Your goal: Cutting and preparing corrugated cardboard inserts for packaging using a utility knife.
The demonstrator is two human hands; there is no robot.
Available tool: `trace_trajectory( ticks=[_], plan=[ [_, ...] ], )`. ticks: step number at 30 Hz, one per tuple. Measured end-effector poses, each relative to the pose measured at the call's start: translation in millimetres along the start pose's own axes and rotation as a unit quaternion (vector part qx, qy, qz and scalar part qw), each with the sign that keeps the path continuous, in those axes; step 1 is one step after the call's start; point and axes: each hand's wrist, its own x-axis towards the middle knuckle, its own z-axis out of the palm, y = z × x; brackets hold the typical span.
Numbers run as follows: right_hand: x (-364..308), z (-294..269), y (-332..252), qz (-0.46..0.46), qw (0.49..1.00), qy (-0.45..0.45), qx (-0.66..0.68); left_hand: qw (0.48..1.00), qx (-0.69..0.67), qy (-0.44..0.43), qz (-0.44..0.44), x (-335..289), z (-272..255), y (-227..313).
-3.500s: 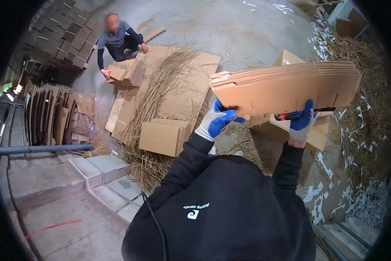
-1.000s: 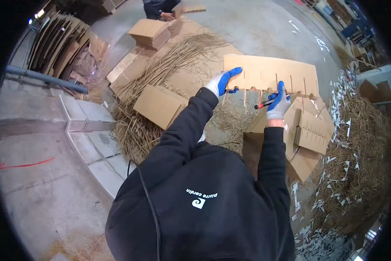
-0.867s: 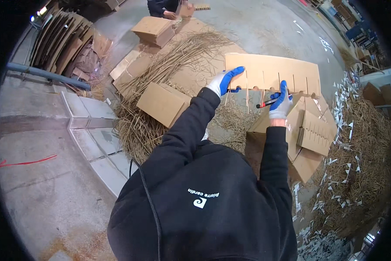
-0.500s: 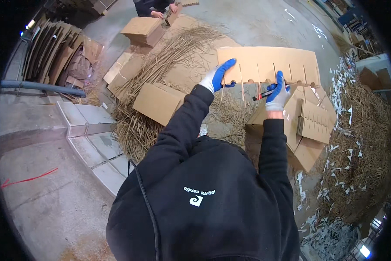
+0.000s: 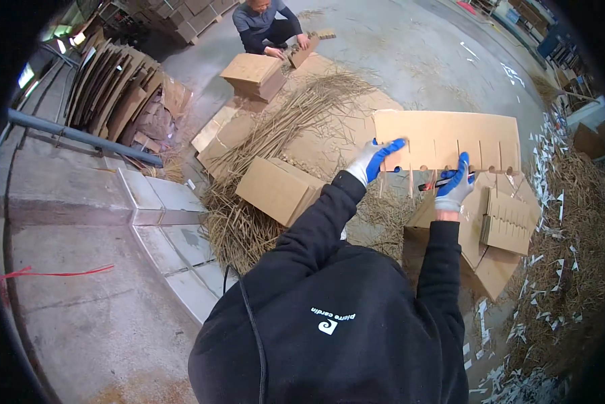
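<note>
In front of me I hold up a wide tan slotted cardboard sheet (image 5: 474,135), with narrow slits and round notches along its lower edge. My left hand (image 5: 378,161), in a white and blue glove, is closed on its left end, thumb on top. My right hand (image 5: 454,185), gloved alike, grips the lower edge with its thumb on the face. A slim black tool with a red part (image 5: 429,185) also sticks out of that hand; its kind is unclear. A thin cardboard strip (image 5: 411,182) dangles below the edge. Beneath the right hand are a cardboard stack (image 5: 474,262) and small slotted pieces (image 5: 508,225).
Cardboard strips (image 5: 295,124) heap beside a block of stacked sheets (image 5: 272,185). A co-worker (image 5: 272,27) crouches at the far side, hands on slotted cardboard, near another stack (image 5: 252,71). Scraps (image 5: 572,249) cover the right floor; flattened cardboard (image 5: 117,87) leans far left.
The whole view has shifted, so the scene sits lower and further right, and more of the co-worker shows. Both hands keep their hold on the sheet.
</note>
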Motion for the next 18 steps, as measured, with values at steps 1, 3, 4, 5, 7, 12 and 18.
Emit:
trace_trajectory(
  ticks=[1,3,4,5,7,12,18],
  plan=[
    [-2.9,0.9,-3.7,0.011,1.000,0.000,0.002,1.000,0.007,-0.016,0.014,-1.0,-1.5,0.2],
    [-5.7,-7.4,-8.9,0.016,0.999,-0.030,0.025,0.997,-0.010,-0.035,0.066,-1.1,1.2,-2.2],
    [-4.8,-11.4,-10.1,0.019,0.998,-0.045,0.037,0.996,-0.016,-0.031,0.087,-3.6,3.9,-6.1],
    [-1.0,-20.2,-4.0,0.029,0.997,-0.056,0.053,0.994,-0.022,-0.034,0.103,-9.4,13.1,-7.1],
    [12.8,-52.0,10.1,0.043,0.994,-0.064,0.074,0.992,0.052,-0.016,0.114,-26.6,27.2,3.8],
    [13.1,-87.6,29.7,0.099,0.977,-0.095,0.161,0.986,0.078,-0.032,0.147,-60.9,40.7,-0.3],
    [-5.0,-88.0,-0.4,0.067,0.977,-0.101,0.176,0.909,0.302,-0.077,0.276,-56.5,24.7,-35.8]
  ],
)
